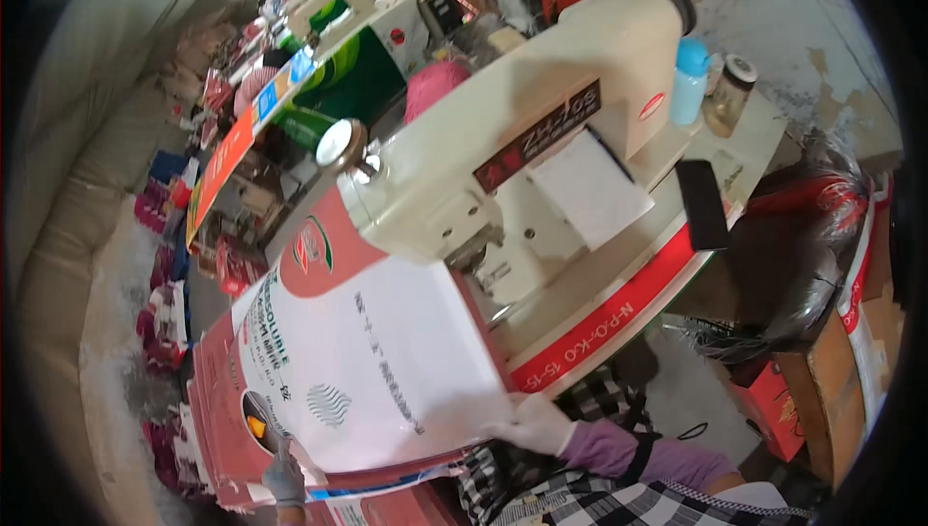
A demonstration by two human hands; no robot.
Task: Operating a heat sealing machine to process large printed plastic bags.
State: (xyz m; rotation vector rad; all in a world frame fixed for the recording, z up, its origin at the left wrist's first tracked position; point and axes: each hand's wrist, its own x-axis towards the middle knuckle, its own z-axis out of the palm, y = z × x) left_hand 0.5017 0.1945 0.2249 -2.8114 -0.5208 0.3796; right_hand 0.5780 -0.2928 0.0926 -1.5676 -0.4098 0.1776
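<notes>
Left hand [283, 478], right hand [537, 425] at near edge of sack [387, 362] (grips unclear); sewing machine [512, 91] crowds far edge.

Sewing workshop; big cream sewing machine [527, 91]; printed sacks [372, 366] alongside

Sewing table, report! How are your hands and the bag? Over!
Left hand at near edge, right hand at right corner of printed bag. Bag beside sewing machine. Black phone apart from bag.
</notes>
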